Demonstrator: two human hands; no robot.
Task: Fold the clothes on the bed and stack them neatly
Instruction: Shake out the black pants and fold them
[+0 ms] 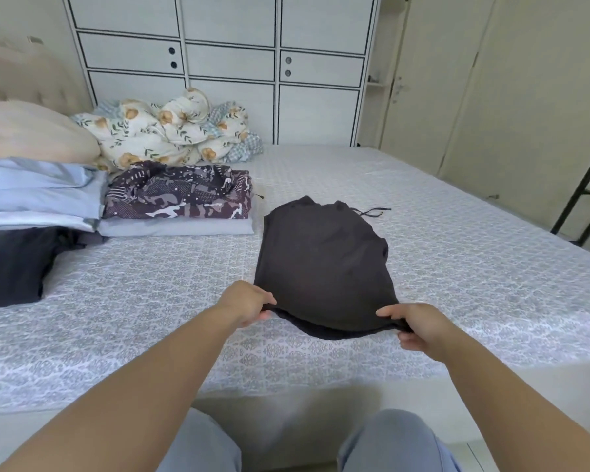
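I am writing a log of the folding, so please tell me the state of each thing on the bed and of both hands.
Dark garment: partly folded, near edge lifted.
Left hand: pinches its near left corner.
Right hand: pinches its near right corner.
Patterned garment: folded, stacked on a pale folded piece.
Floral quilt: bunched up.

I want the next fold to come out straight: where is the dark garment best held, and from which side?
Hold the dark garment by its two near corners, from the near edge of the bed, as the left hand and right hand do. That hem is the widest edge, and the drawstring end lies farthest away.
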